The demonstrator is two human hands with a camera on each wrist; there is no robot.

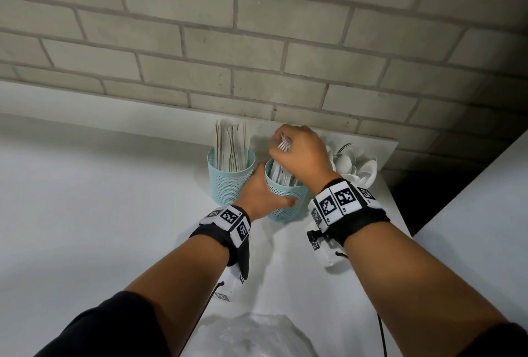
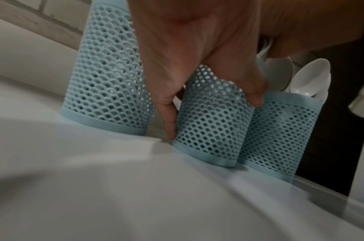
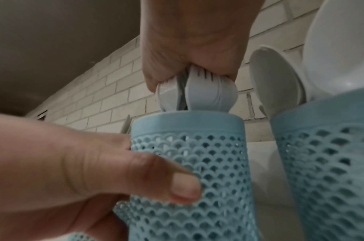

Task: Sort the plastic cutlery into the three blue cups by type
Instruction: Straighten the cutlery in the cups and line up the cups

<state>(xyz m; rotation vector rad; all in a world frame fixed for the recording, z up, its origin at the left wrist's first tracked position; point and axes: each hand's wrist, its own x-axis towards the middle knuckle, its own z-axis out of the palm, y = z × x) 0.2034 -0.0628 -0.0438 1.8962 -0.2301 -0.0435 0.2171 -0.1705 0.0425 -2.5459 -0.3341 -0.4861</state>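
Observation:
Three pale blue mesh cups stand by the brick wall. The left cup [image 1: 230, 182] [image 2: 106, 78] holds several flat knives [image 1: 231, 145]. My left hand [image 1: 264, 195] [image 2: 197, 65] [image 3: 84, 171] grips the middle cup [image 1: 287, 205] [image 2: 212, 124] [image 3: 193, 171], thumb on its near side. My right hand [image 1: 298, 151] [image 3: 195, 48] is above that cup and pinches a bunch of white forks [image 1: 284, 145] [image 3: 199, 93] by their heads, handles down inside it. The right cup [image 2: 280, 135] [image 3: 329, 163] holds white spoons [image 1: 351, 165] [image 2: 308, 76] [image 3: 280, 81]; my right wrist hides this cup in the head view.
The cups stand on a white counter [image 1: 100, 199] whose right edge [image 1: 400, 213] drops to a dark gap close to the spoon cup. A clear plastic bag [image 1: 257, 336] lies at the near edge. The brick wall [image 1: 257, 42] is right behind the cups.

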